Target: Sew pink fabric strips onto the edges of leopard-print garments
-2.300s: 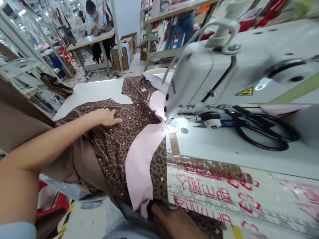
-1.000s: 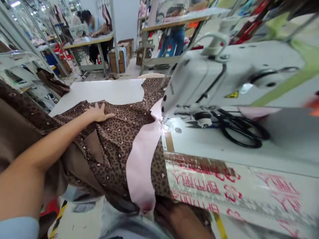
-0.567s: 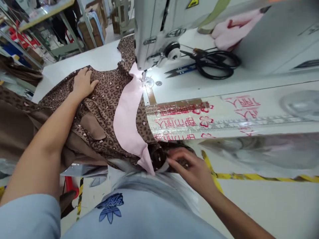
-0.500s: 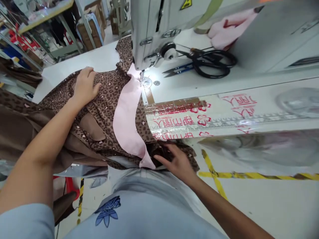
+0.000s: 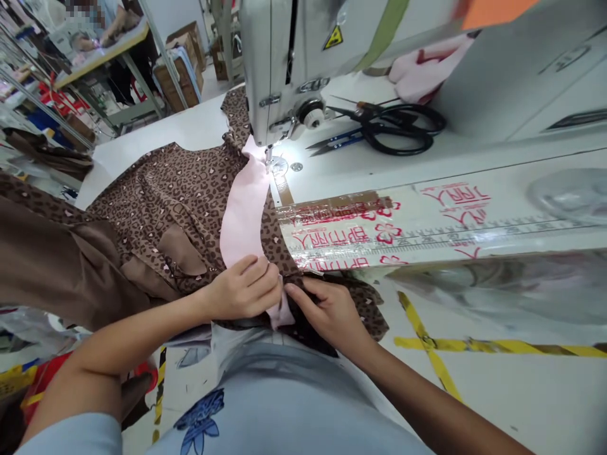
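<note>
A brown leopard-print garment [image 5: 161,183] spreads over the sewing table, with a curved pink fabric strip [image 5: 241,218] lying along its right side. The strip's far end sits at the lit presser foot [image 5: 269,157] of the sewing machine [image 5: 270,69]. My left hand [image 5: 249,287] is closed on the strip's near part, fingers curled over it. Just to its right, at the table's front edge, my right hand [image 5: 334,309] pinches the leopard-print fabric between thumb and fingers. The strip's near tip hangs between both hands. What lies under my left fingers is hidden.
Black-handled scissors [image 5: 403,129] lie right of the needle, with pink fabric [image 5: 427,72] behind them. A measuring tape [image 5: 417,237] runs under clear film along the front edge. Brown cloth [image 5: 47,259] hangs off at left. Another person [image 5: 102,28] sits at a far table.
My left hand has left the leopard-print fabric at the far left and come down right onto the pink strip. My right hand has closed on the fabric near the table edge.
</note>
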A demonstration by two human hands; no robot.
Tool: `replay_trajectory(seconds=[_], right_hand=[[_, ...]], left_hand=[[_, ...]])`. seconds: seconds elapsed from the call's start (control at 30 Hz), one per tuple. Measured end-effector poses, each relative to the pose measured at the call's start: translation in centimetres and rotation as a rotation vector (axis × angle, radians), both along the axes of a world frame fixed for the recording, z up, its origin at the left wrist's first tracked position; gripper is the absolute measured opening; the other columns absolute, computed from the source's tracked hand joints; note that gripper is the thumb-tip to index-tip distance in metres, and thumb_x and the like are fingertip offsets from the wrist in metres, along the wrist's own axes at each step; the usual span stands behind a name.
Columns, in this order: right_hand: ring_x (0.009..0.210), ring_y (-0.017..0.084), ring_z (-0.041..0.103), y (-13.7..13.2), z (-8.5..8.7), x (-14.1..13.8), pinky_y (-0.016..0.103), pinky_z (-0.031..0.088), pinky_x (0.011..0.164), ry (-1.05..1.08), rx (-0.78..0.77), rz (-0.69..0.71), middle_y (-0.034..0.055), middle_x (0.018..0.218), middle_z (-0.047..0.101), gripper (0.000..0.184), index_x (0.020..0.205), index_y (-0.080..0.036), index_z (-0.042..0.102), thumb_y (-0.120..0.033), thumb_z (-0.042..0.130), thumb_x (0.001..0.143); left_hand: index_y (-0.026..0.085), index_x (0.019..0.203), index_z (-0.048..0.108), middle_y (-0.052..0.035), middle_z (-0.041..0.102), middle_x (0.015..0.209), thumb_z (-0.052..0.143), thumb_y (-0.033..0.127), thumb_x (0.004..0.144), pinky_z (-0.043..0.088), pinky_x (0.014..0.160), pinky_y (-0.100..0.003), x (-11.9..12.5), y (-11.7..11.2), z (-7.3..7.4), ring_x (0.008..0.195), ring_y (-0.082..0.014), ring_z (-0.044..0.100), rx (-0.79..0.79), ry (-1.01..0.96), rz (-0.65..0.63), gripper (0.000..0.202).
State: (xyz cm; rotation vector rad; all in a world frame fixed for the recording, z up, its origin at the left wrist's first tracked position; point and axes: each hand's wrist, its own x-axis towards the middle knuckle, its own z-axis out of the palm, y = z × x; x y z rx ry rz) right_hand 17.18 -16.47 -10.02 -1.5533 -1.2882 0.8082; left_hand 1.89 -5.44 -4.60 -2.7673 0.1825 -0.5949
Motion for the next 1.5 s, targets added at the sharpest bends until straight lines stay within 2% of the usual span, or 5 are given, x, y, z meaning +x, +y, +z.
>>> replay_trajectory(seconds=[0.17, 0.63, 1.2, 1.37, 1.5], right_hand=[[0.053, 0.010, 0.034, 0.5, 1.6, 0.6, 0.022, 0.027, 0.047, 0.147, -0.097, 0.104, -0.0031, 0.053, 0.036, 0.036, 0.055, -0.018, 0.038, -0.042, 0.044, 0.081], [0.065, 0.014, 0.052, 2.3, 5.6, 1.3, 0.024, 0.042, 0.059, 0.682, -0.207, 0.212, -0.0006, 0.065, 0.054, 0.038, 0.073, -0.018, 0.060, -0.055, 0.055, 0.074], [0.054, 0.010, 0.040, 2.3, 4.6, 2.2, 0.021, 0.034, 0.048, 0.534, -0.237, 0.217, -0.0024, 0.058, 0.044, 0.033, 0.065, -0.017, 0.050, -0.046, 0.053, 0.079], [0.060, 0.018, 0.056, 2.2, 4.5, 2.8, 0.025, 0.045, 0.052, 0.071, -0.064, 0.149, 0.0037, 0.064, 0.062, 0.030, 0.066, -0.018, 0.060, -0.043, 0.049, 0.079], [0.065, 0.018, 0.061, 1.8, 3.9, 3.3, 0.022, 0.048, 0.057, -0.092, -0.060, 0.203, 0.0031, 0.074, 0.066, 0.029, 0.081, -0.018, 0.064, -0.043, 0.049, 0.081]], left_hand=[[0.004, 0.095, 0.059, -0.0131, 0.067, 0.090, 0.036, 0.015, 0.090, 0.055, 0.083, -0.034, 0.2, -1.6, 1.7, 0.097, -0.0226, 0.062, -0.301, -0.161, -0.045, 0.025], [0.000, 0.094, 0.060, -0.0174, 0.067, 0.092, 0.038, 0.012, 0.087, 0.055, 0.088, -0.037, 1.6, -3.1, 3.1, 0.108, -0.0269, 0.056, -0.345, -0.190, -0.076, 0.025], [0.007, 0.084, 0.060, -0.0088, 0.067, 0.078, 0.044, 0.025, 0.088, 0.056, 0.073, -0.028, 2.9, -2.0, 1.7, 0.076, -0.0172, 0.065, -0.316, -0.230, -0.188, 0.024], [0.011, 0.107, 0.056, -0.0096, 0.061, 0.112, 0.050, 0.031, 0.086, 0.039, 0.100, -0.040, 5.6, 1.7, 4.7, 0.109, -0.0215, 0.053, -0.468, 0.258, -0.008, 0.030], [0.014, 0.092, 0.062, -0.0047, 0.068, 0.090, 0.051, 0.022, 0.083, 0.020, 0.107, -0.049, 7.7, 3.7, 6.9, 0.092, -0.0201, 0.061, -0.534, 0.762, 0.020, 0.016]])
